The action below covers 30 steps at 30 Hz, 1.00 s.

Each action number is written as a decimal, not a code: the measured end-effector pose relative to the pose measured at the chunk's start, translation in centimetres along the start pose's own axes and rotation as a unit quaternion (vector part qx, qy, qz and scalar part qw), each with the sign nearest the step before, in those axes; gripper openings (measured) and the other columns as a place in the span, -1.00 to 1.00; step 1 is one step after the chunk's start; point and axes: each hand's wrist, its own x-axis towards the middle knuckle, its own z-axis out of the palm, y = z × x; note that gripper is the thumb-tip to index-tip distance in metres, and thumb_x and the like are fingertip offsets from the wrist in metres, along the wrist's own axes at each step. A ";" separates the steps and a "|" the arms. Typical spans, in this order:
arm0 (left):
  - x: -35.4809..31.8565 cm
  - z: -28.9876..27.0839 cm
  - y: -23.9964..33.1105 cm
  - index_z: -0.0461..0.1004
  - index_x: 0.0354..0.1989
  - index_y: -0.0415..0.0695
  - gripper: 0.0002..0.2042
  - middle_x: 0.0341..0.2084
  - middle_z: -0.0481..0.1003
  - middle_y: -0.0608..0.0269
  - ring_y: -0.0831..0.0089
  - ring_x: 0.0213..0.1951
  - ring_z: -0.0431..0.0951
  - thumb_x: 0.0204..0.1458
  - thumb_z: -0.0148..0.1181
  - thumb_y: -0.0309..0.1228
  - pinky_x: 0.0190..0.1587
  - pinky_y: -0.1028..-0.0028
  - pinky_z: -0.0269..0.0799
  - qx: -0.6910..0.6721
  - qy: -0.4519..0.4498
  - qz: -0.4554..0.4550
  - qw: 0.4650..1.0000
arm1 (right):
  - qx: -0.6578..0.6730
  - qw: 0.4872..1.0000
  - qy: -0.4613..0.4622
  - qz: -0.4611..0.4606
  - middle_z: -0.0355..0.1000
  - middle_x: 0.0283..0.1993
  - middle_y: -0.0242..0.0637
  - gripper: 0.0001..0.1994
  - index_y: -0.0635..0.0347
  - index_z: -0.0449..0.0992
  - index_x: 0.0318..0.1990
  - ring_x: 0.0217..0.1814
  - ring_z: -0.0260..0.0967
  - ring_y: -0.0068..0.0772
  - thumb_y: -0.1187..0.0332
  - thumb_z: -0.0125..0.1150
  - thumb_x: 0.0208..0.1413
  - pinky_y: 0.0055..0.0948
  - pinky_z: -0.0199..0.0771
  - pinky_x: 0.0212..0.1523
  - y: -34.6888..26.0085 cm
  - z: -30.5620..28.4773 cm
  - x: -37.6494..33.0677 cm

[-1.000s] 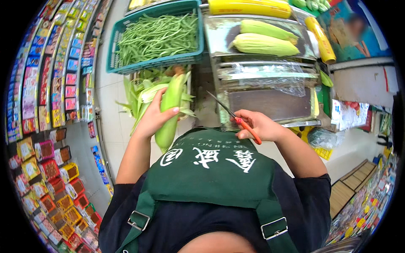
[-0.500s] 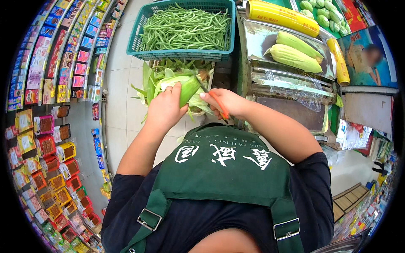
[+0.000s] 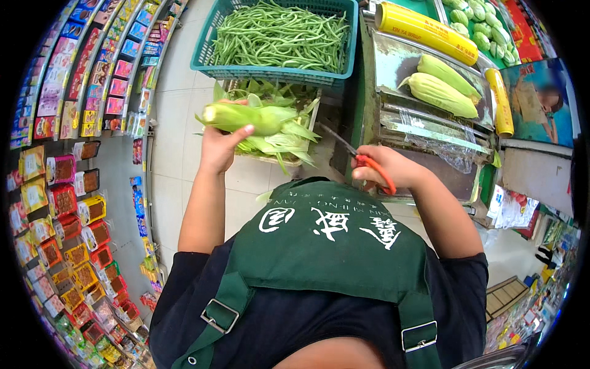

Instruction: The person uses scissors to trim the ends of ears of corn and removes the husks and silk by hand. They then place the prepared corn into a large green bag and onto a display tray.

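Observation:
My left hand is closed around an ear of corn in its green husk, with the pale stalk end pointing left. It is held above a crate full of loose green husks. To the right, my right hand grips orange-handled scissors, their dark blades pointing up and left, apart from the corn. On the worktop at the right lie two more ears of corn, still in husks.
A teal basket of green beans stands beyond the husks. Rolls of yellow-wrapped cling film lie on the wrapping station. Round green vegetables sit at the far right. Shelves of packaged snacks line the left.
The ear of corn has turned so its stalk end points left, and my left hand now grips it from below. My right hand and the scissors have moved right, away from it.

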 end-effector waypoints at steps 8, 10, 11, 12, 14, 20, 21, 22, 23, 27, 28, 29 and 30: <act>-0.4 3.2 1.9 0.24 0.21 0.11 -0.43 0.21 0.30 0.01 0.05 0.25 0.31 0.04 0.27 -0.57 0.24 -0.06 0.33 -0.302 0.021 0.099 0.948 | 0.243 0.967 0.003 -0.075 0.34 -0.19 -0.34 -0.36 0.21 0.33 0.06 -0.21 0.34 -0.46 -0.26 -0.27 0.30 -0.44 0.38 -0.16 -2.4 1.9 2.9; -0.9 4.0 2.2 0.20 0.20 0.09 -0.38 0.20 0.28 -0.04 0.04 0.24 0.31 -0.01 0.35 -0.55 0.26 -0.03 0.28 -0.224 0.002 0.162 0.961 | 0.284 0.953 0.019 -0.108 0.35 -0.19 -0.33 -0.34 0.22 0.33 0.05 -0.23 0.33 -0.45 -0.28 -0.28 0.29 -0.42 0.39 -0.18 -3.4 1.7 4.3; -1.1 4.2 2.3 0.18 0.20 0.09 -0.37 0.20 0.28 -0.06 0.04 0.24 0.31 -0.03 0.37 -0.55 0.26 -0.02 0.28 -0.172 -0.012 0.196 0.965 | 0.298 0.949 0.019 -0.102 0.37 -0.19 -0.30 -0.32 0.24 0.34 0.03 -0.23 0.33 -0.44 -0.30 -0.26 0.27 -0.43 0.39 -0.18 -3.7 1.7 5.2; -1.3 4.5 2.4 0.17 0.19 0.08 -0.35 0.20 0.27 -0.08 0.04 0.24 0.30 -0.05 0.38 -0.55 0.26 -0.01 0.27 -0.120 -0.024 0.229 0.966 | 0.304 0.949 0.024 -0.083 0.37 -0.21 -0.29 -0.27 0.27 0.35 0.04 -0.24 0.35 -0.45 -0.33 -0.24 0.24 -0.42 0.39 -0.23 -4.2 1.5 5.7; -1.6 4.4 2.8 0.16 0.14 0.05 -0.34 0.18 0.26 -0.12 0.06 0.23 0.31 -0.10 0.42 -0.57 0.25 0.03 0.28 -0.030 -0.038 0.266 0.963 | 0.315 0.948 0.030 -0.042 0.37 -0.24 -0.26 -0.18 0.33 0.36 0.06 -0.27 0.38 -0.45 -0.40 -0.21 0.18 -0.39 0.40 -0.33 -5.2 1.5 6.4; -2.8 1.7 1.0 0.15 0.12 0.02 -0.40 0.12 0.31 -0.03 0.10 0.14 0.40 -0.04 0.37 -0.58 0.17 0.09 0.43 -0.076 0.077 0.199 0.974 | -0.026 0.983 0.152 -0.099 0.40 -0.63 -0.05 -0.60 0.32 0.46 -0.55 -0.52 0.42 -0.03 0.13 0.13 0.13 -0.17 0.44 -0.35 -5.6 2.7 10.1; -3.1 1.6 0.3 0.15 0.12 0.01 -0.42 0.13 0.31 -0.01 0.11 0.13 0.40 -0.02 0.35 -0.57 0.16 0.09 0.44 -0.124 0.119 0.164 0.971 | -0.059 0.982 0.153 -0.095 0.41 -0.61 -0.03 -0.61 0.31 0.47 -0.54 -0.50 0.42 0.03 0.13 0.14 0.13 -0.15 0.44 -0.34 -5.6 2.8 11.0; -3.3 1.4 -0.4 0.16 0.11 0.00 -0.45 0.13 0.31 0.01 0.12 0.13 0.40 0.01 0.33 -0.57 0.15 0.10 0.44 -0.171 0.159 0.127 0.964 | -0.091 0.980 0.155 -0.089 0.42 -0.60 0.00 -0.62 0.31 0.48 -0.52 -0.49 0.42 0.09 0.13 0.15 0.12 -0.13 0.44 -0.33 -5.3 2.7 11.8; -3.5 0.8 -1.4 0.17 0.16 -0.06 -0.53 0.14 0.31 0.05 0.13 0.14 0.39 0.12 0.24 -0.46 0.15 0.13 0.45 -0.183 0.205 0.081 0.958 | -0.148 0.970 0.159 -0.112 0.45 -0.55 0.01 -0.61 0.30 0.50 -0.52 -0.44 0.44 0.10 0.11 0.17 0.12 -0.14 0.45 -0.32 -4.4 2.8 13.2; -3.2 -3.0 -6.2 0.22 0.18 -0.16 -0.57 0.14 0.32 0.08 0.15 0.14 0.39 0.22 0.11 -0.24 0.18 0.14 0.42 -0.321 0.321 -0.095 0.886 | -0.241 0.959 0.108 -0.102 0.42 -0.60 -0.09 -0.56 0.31 0.41 -0.53 -0.56 0.41 -0.15 0.06 0.18 0.16 -0.22 0.44 -0.41 -2.3 3.6 14.7; -3.3 -3.3 -7.1 0.25 0.17 -0.18 -0.57 0.12 0.33 0.09 0.16 0.15 0.37 0.23 0.07 -0.19 0.17 0.15 0.43 -0.339 0.328 -0.111 0.875 | -0.160 0.982 0.076 -0.066 0.41 -0.61 -0.12 -0.55 0.30 0.40 -0.55 -0.60 0.38 -0.22 0.05 0.17 0.16 -0.25 0.42 -0.46 -2.7 3.5 14.4; -3.1 -3.1 -7.2 0.27 0.16 -0.21 -0.55 0.11 0.35 0.10 0.18 0.16 0.36 0.24 0.04 -0.15 0.15 0.15 0.44 -0.357 0.332 -0.129 0.864 | -0.075 0.996 0.045 -0.026 0.40 -0.63 -0.15 -0.54 0.28 0.38 -0.56 -0.64 0.36 -0.29 0.04 0.17 0.17 -0.28 0.39 -0.51 -3.0 3.3 14.0; -2.9 -2.8 -7.3 0.29 0.15 -0.20 -0.56 0.10 0.36 0.10 0.18 0.15 0.37 0.25 0.02 -0.13 0.15 0.16 0.43 -0.384 0.316 -0.122 0.859 | 0.011 1.000 0.014 0.013 0.39 -0.65 -0.18 -0.53 0.27 0.37 -0.58 -0.68 0.33 -0.36 0.03 0.17 0.18 -0.32 0.37 -0.56 -3.2 3.2 13.8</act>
